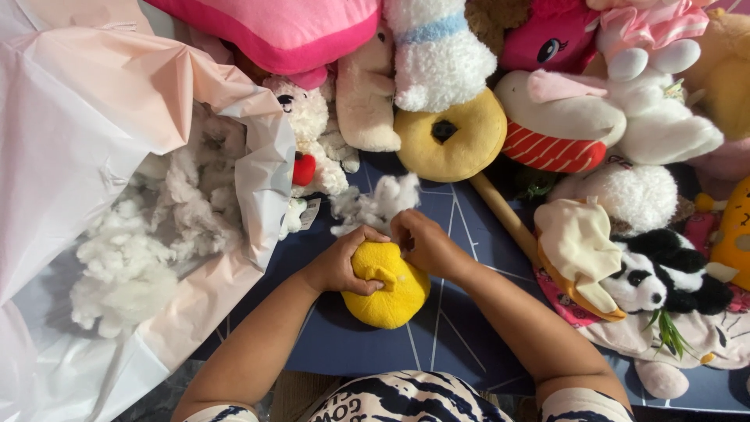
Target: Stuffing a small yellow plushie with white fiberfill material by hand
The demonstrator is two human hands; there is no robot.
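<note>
Low at the centre of the view, on a dark blue mat (461, 328), sits a round yellow plush (387, 291) with both of the person's hands on it. Her left hand (342, 262) is wrapped over the plush from its 10 o'clock side, fingers curled across the top and thumb underneath, gripping it firmly. Her right hand (422, 244) meets the plush at its 1 o'clock edge, the fingers bunched narrow and pressed down into the fabric; whether they pinch anything cannot be told. Just beyond the hands, at 12 o'clock, lies a loose tuft of white stuffing (376, 205) on the mat, apart from the plush. Off at 9 o'clock a large pale pink plastic bag (94, 117) lies open, with more white stuffing (141, 250) heaped inside. Across the top, from 11 to 2 o'clock, soft toys are piled: a small white bear (312, 129), a yellow donut plush (453, 141) touching a white furry toy (437, 55) above it, and a white toy with a red striped belly (558, 125). At 3 o'clock a panda plush (664, 273) lies beside a cream and orange toy (578, 254). A wooden stick (504, 215) runs slantwise between the donut and those toys.
</note>
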